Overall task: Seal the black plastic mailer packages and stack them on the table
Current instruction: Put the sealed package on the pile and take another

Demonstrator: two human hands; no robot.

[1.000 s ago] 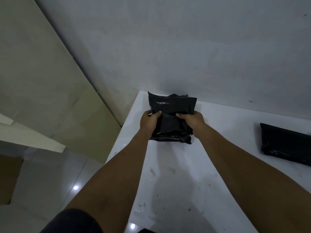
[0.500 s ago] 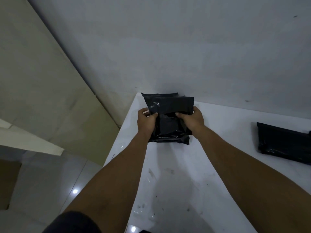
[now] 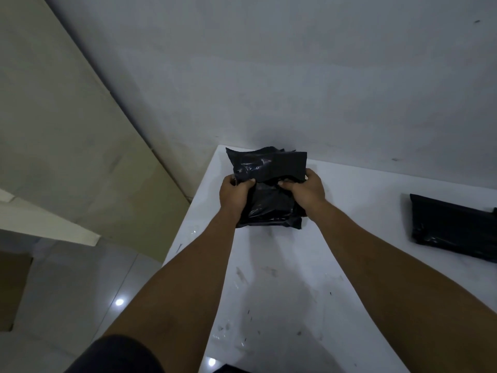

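Left hand [image 3: 233,193] and right hand [image 3: 306,190] are both gripping the black mailer [image 3: 269,184] between them, thumbs pressing along its folded flap, at the far-left corner of the white table [image 3: 282,278]. A second mailer [image 3: 454,226] is lying well to the right of the right hand.

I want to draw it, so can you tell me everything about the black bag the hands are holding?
The black mailer is a soft, shiny plastic bag, crinkled and puffed as if something is inside. Its top flap is folded toward the person, with glints of light on the creases. It sits at the far left corner of the white table, close to the wall. The left hand and right hand grip it from both sides, thumbs pressing on the flap's edge. Whether it is fully sealed cannot be told.
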